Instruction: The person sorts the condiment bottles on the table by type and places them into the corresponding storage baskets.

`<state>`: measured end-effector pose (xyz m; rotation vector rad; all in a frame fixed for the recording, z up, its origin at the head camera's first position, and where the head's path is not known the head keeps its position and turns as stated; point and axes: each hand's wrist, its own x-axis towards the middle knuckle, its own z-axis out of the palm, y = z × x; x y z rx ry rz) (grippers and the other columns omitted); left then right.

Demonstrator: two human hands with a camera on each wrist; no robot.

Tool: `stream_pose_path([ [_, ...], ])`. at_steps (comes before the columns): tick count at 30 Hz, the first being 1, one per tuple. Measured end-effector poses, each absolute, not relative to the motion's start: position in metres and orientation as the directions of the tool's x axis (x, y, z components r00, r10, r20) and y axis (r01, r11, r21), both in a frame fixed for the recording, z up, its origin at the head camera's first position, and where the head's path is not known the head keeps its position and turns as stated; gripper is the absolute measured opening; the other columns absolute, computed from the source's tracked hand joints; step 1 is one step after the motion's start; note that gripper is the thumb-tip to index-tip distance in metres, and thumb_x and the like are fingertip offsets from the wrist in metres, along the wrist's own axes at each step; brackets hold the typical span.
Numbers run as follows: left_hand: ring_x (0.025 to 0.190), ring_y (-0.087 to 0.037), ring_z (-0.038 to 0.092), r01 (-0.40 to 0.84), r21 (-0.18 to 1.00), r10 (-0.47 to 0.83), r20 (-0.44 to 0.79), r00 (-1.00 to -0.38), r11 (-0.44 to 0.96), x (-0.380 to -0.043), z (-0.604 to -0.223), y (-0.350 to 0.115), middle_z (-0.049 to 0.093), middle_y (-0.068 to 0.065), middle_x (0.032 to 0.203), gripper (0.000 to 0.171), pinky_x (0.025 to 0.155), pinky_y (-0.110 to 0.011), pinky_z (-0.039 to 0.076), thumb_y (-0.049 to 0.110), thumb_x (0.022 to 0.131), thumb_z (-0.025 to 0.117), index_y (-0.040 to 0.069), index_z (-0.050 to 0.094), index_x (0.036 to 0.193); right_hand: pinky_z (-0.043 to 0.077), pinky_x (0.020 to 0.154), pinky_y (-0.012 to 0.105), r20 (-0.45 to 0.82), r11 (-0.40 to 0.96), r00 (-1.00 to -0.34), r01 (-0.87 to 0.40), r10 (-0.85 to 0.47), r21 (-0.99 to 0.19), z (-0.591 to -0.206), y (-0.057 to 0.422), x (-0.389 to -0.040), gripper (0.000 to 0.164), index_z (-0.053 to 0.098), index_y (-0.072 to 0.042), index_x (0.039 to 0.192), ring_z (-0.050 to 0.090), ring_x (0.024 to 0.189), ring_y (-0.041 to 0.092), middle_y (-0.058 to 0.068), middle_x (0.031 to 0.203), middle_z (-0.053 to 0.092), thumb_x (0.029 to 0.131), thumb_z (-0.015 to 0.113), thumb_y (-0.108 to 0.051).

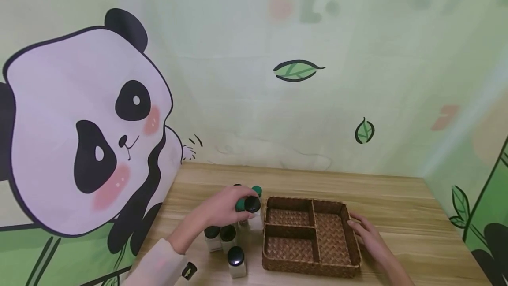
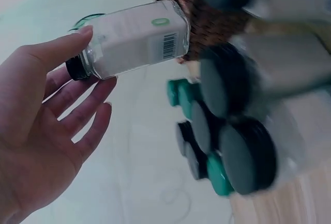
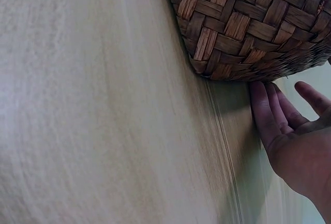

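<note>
Held jar: the square-sided clear glass jar with a black lid [image 2: 139, 40] is in the left hand [image 1: 228, 206], near the left wall of the dark-brown woven basket [image 1: 311, 268]; I cannot tell whether jar and basket touch.
Jar axis: its long axis runs close to upright, lid up and base down, roughly parallel to the standing jars.
Left hand: thumb and fingertips pinch the jar around its neck and lid; the other fingers spread loosely.
Right hand: the right hand [image 1: 369, 237] is relaxed and grips nothing, fingers fairly straight, touching the outside of the basket's right wall.
Basket edges: a raised rim surrounds three compartments, two smaller ones at left, one behind the other, and a long one at right running front to back; woven floor shows in each.
Crowded side: clear jars with black lids [image 1: 236, 257] and jars with green lids [image 1: 257, 190] stand left of the basket, some just under or beside the left hand.
Open room: the pale wood-grain table [image 1: 412, 220] stretches past the right hand toward its right edge, and a strip runs behind the basket to the green printed backdrop [image 1: 238, 79].
</note>
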<state>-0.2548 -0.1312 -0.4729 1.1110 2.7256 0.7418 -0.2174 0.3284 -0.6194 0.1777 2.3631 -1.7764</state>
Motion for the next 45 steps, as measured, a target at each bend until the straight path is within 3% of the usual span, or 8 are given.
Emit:
stream_pose_path([
  [8, 0.115, -0.011, 0.065, 0.645, 0.522, 0.695, 0.131, -0.707, 0.558, -0.260, -0.459, -0.087, 0.070, 0.006, 0.126, 0.048, 0.098, -0.037, 0.055, 0.038, 0.100, 0.076, 0.016, 0.065, 0.141, 0.041, 0.116, 0.053, -0.216, 0.263, -0.976, 0.206, -0.009, -0.943, -0.619, 0.329, -0.217, 0.068, 0.031, 0.004, 0.162, 0.038, 0.147, 0.052, 0.033, 0.160, 0.039, 0.113, 0.051, -0.039],
  [15, 0.114, -0.009, 0.065, 0.653, 0.537, 0.686, 0.177, -0.706, 0.534, -0.263, -0.463, -0.039, 0.070, 0.009, 0.123, 0.048, 0.096, -0.033, 0.056, 0.038, 0.099, 0.077, 0.018, 0.066, 0.141, 0.036, 0.118, 0.061, -0.233, 0.271, -0.972, 0.219, -0.019, -0.937, -0.618, 0.330, -0.217, 0.068, 0.030, 0.004, 0.162, 0.035, 0.148, 0.054, 0.033, 0.163, 0.033, 0.113, 0.051, -0.038],
  [23, 0.112, -0.008, 0.066, 0.632, 0.551, 0.634, 0.221, -0.741, 0.545, -0.263, -0.476, 0.007, 0.070, 0.006, 0.125, 0.047, 0.089, -0.026, 0.055, 0.035, 0.097, 0.081, 0.018, 0.067, 0.139, 0.034, 0.119, 0.063, -0.251, 0.249, -0.968, 0.235, -0.032, -0.939, -0.616, 0.330, -0.220, 0.070, 0.029, 0.005, 0.163, 0.032, 0.148, 0.057, 0.033, 0.165, 0.030, 0.112, 0.052, -0.037],
  [30, 0.117, -0.013, 0.067, 0.630, 0.520, 0.593, 0.264, -0.761, 0.576, -0.263, -0.481, 0.044, 0.069, 0.002, 0.130, 0.048, 0.093, -0.026, 0.056, 0.032, 0.099, 0.079, 0.015, 0.066, 0.141, 0.034, 0.118, 0.064, -0.279, 0.210, -0.960, 0.267, -0.027, -0.940, -0.614, 0.330, -0.218, 0.070, 0.029, 0.004, 0.163, 0.031, 0.149, 0.055, 0.032, 0.165, 0.030, 0.112, 0.052, -0.037],
  [41, 0.118, -0.011, 0.065, 0.595, 0.500, 0.587, 0.196, -0.786, 0.629, -0.272, -0.518, 0.085, 0.069, 0.004, 0.133, 0.046, 0.090, -0.021, 0.055, 0.030, 0.098, 0.080, 0.019, 0.068, 0.141, 0.046, 0.109, 0.053, -0.284, 0.172, -0.959, 0.279, -0.009, -0.945, -0.615, 0.329, -0.217, 0.065, 0.034, 0.002, 0.162, 0.038, 0.147, 0.049, 0.029, 0.160, 0.042, 0.112, 0.053, -0.035],
  [45, 0.116, -0.010, 0.067, 0.577, 0.492, 0.586, 0.157, -0.795, 0.652, -0.274, -0.531, 0.092, 0.069, 0.003, 0.134, 0.046, 0.087, -0.021, 0.055, 0.029, 0.097, 0.081, 0.019, 0.068, 0.141, 0.047, 0.109, 0.055, -0.289, 0.179, -0.957, 0.285, 0.000, -0.942, -0.615, 0.330, -0.217, 0.066, 0.035, 0.002, 0.162, 0.037, 0.147, 0.049, 0.028, 0.161, 0.041, 0.111, 0.054, -0.037],
])
